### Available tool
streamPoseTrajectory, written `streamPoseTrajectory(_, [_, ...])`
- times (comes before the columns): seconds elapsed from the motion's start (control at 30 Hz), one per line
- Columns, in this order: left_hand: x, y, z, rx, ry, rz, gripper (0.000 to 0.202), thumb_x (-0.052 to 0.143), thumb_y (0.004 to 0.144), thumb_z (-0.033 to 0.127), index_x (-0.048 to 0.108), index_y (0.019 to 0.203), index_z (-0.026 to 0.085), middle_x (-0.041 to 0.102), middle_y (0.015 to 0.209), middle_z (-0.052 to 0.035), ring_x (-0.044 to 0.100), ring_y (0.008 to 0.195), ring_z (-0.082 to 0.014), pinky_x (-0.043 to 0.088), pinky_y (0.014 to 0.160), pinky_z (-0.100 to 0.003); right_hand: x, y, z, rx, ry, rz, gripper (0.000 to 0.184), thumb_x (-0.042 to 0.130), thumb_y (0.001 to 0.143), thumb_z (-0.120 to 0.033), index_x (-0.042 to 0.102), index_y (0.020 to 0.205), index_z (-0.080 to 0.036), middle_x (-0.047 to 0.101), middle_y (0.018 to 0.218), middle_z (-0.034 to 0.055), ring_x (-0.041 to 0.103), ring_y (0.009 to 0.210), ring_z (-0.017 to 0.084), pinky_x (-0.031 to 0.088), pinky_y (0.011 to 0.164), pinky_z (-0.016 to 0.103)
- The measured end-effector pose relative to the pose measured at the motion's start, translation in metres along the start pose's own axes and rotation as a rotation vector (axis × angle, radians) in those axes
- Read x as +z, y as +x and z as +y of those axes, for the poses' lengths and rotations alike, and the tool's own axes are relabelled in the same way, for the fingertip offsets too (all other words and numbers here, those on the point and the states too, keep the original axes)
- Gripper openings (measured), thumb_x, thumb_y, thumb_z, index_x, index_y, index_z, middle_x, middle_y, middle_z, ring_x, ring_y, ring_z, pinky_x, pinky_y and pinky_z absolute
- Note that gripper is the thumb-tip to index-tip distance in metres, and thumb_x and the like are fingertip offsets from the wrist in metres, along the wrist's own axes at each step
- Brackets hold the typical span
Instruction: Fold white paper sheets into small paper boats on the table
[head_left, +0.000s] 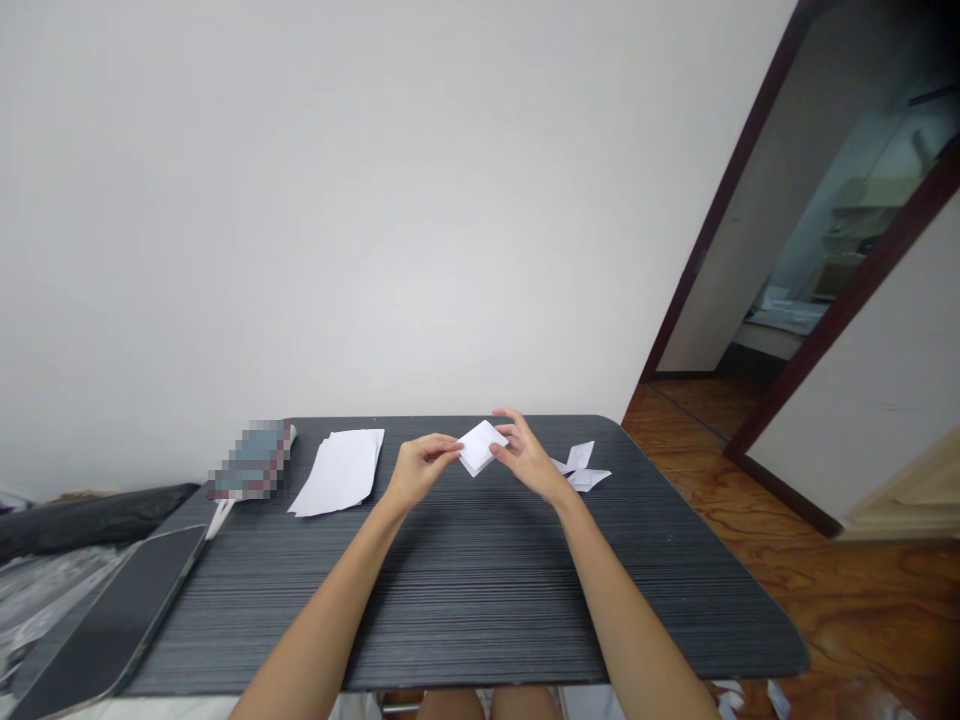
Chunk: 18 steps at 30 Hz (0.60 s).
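A small folded square of white paper (481, 446) is held up above the table, turned so that it looks like a diamond. My left hand (424, 468) pinches its left corner between thumb and fingertips. On the opposite side, my right hand (531, 460) grips the right corner with the thumb in front and fingers behind, the index finger raised. Several folded white paper pieces (586, 477) lie on the table just right of my right hand. To the left rests a stack of white paper sheets (339, 472).
The dark, wood-grained table (480, 600) stands against a white wall. At its left lie a blurred-out blue and red item (255, 462) with a white strap and a dark flat screen-like slab (112, 620). Paper scraps (778, 698) are on the floor at right, near a doorway.
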<state>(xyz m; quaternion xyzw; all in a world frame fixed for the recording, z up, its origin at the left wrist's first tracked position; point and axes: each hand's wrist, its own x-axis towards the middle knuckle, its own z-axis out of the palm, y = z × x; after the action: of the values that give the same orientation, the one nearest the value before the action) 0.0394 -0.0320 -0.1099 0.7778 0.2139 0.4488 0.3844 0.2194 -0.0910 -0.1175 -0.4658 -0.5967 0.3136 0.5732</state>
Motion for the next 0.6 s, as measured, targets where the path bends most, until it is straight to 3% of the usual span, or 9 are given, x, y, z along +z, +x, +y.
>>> streamPoseTrajectory(0.07, [0.001, 0.0, 0.0, 0.007, 0.018, 0.025, 0.015, 0.058, 0.07, 0.023, 0.067, 0.079, 0.015, 0.064, 0.083, -0.0081, 0.059, 0.077, -0.0166, 0.047, 0.069, -0.028, 0.0, -0.004, -0.006, -0.071, -0.135, -0.061, 0.051, 0.064, 0.061, -0.028, 0.044, 0.109, -0.028, 0.044, 0.108, 0.0039, 0.046, 0.1, 0.018, 0.041, 0.078, 0.03])
streamPoseTrajectory(0.13, [0.002, -0.001, 0.001, 0.009, 0.021, 0.041, 0.014, 0.058, 0.07, 0.023, 0.067, 0.078, 0.015, 0.064, 0.083, -0.0076, 0.059, 0.078, -0.0162, 0.047, 0.069, -0.027, 0.0, -0.007, -0.01, -0.106, -0.249, -0.092, 0.039, 0.065, 0.061, -0.026, 0.053, 0.098, -0.027, 0.036, 0.114, 0.0039, 0.038, 0.109, 0.02, 0.036, 0.086, 0.032])
streamPoseTrajectory(0.23, [0.002, -0.001, 0.002, -0.005, 0.005, 0.085, 0.015, 0.058, 0.071, 0.024, 0.066, 0.078, 0.014, 0.063, 0.082, -0.0069, 0.059, 0.077, -0.0158, 0.047, 0.07, -0.026, 0.003, -0.008, -0.011, -0.116, -0.308, -0.112, 0.033, 0.065, 0.062, -0.025, 0.057, 0.094, -0.026, 0.029, 0.118, 0.0046, 0.032, 0.114, 0.022, 0.034, 0.089, 0.033])
streamPoseTrajectory(0.33, [0.005, -0.003, 0.001, -0.025, -0.046, 0.074, 0.016, 0.058, 0.071, 0.025, 0.065, 0.08, 0.014, 0.063, 0.083, -0.0068, 0.059, 0.078, -0.0161, 0.046, 0.071, -0.027, 0.006, -0.007, -0.009, -0.142, -0.306, -0.046, 0.027, 0.062, 0.065, -0.023, 0.059, 0.092, -0.025, 0.029, 0.118, 0.0058, 0.028, 0.117, 0.022, 0.035, 0.088, 0.033])
streamPoseTrajectory(0.47, [0.01, -0.004, -0.001, -0.022, -0.107, 0.003, 0.017, 0.058, 0.071, 0.025, 0.065, 0.082, 0.014, 0.062, 0.087, -0.0075, 0.059, 0.08, -0.0168, 0.047, 0.072, -0.028, 0.008, -0.005, -0.007, -0.197, -0.279, 0.053, 0.008, 0.06, 0.067, -0.022, 0.064, 0.075, -0.022, 0.033, 0.115, 0.0053, 0.037, 0.11, 0.02, 0.032, 0.091, 0.033])
streamPoseTrajectory(0.6, [0.011, -0.003, 0.002, 0.004, -0.084, -0.015, 0.017, 0.057, 0.071, 0.025, 0.067, 0.081, 0.014, 0.064, 0.087, -0.0076, 0.059, 0.081, -0.0173, 0.047, 0.074, -0.028, 0.007, -0.002, -0.006, -0.201, -0.216, 0.087, 0.006, 0.065, 0.063, -0.026, 0.065, 0.066, -0.021, 0.036, 0.115, 0.0044, 0.046, 0.099, 0.018, 0.036, 0.086, 0.032])
